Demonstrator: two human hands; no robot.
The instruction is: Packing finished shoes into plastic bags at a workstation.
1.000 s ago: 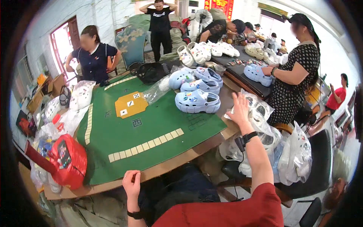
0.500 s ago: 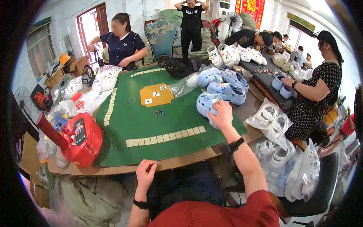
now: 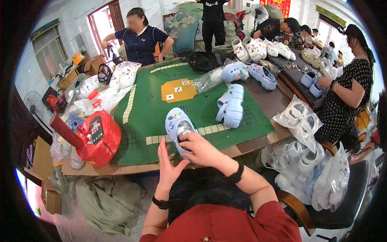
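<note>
A light-blue clog (image 3: 175, 119) with small colourful charms on its toe is at the near side of the green mat (image 3: 141, 151), its heel toward me. My right hand (image 3: 201, 150) has its fingers closed on the heel end. My left hand (image 3: 169, 167) stands beside the heel with thumb and fingers apart; whether it touches the clog I cannot tell. Whitish stuffing (image 3: 184, 128) shows inside the opening. A second light-blue clog (image 3: 233, 107) rests on its side to the right. Beyond it are two more light-blue clogs, one with charms (image 3: 235, 71) and another (image 3: 263, 76).
Cream tiles (image 3: 155, 139) line the mat's edges. A red roll of plastic twine (image 3: 102, 141) with a phone (image 3: 96, 130) on top stands left. Bagged clogs (image 3: 300, 121) are at right. One person (image 3: 143, 44) stands across the table; another (image 3: 350, 90) handles clogs at right.
My right hand has come from the far right toward me, now with a clog. My left hand has risen to it and opened. Another clog now lies on its side on the mat.
</note>
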